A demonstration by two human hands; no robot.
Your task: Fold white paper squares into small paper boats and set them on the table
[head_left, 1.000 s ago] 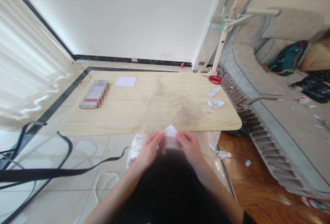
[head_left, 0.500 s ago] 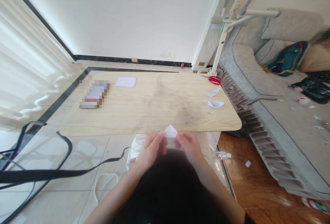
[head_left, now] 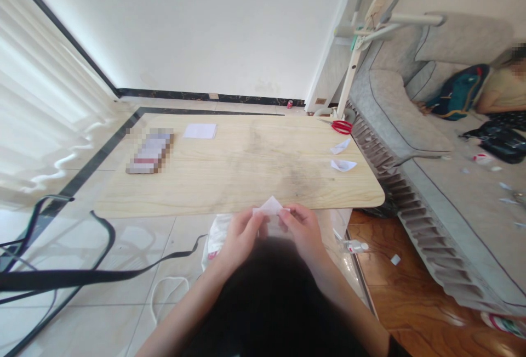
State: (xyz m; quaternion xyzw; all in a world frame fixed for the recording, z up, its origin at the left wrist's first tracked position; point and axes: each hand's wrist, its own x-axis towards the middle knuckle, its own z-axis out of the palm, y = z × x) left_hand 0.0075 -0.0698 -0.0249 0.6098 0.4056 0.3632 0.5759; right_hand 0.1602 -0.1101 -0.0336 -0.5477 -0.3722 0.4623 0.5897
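A small folded piece of white paper with a pointed top is held at the near edge of the wooden table. My left hand pinches its left corner, thumb on top. On the right corner, my right hand grips in the same way, fingers curled behind. Two folded paper boats, one nearer and one farther, rest at the table's right side. Red-handled scissors lie beyond them. A stack of white paper is at the back left.
A blurred-out phone-like object lies on the table's left. To the right stand a grey sofa with a backpack and a seated person, and white exercise equipment. A black strap crosses the lower left.
Both hands have shifted slightly on the paper, and its lower corners now show more widely between the fingers. The paper sits a touch higher. Things on the table have stayed put.
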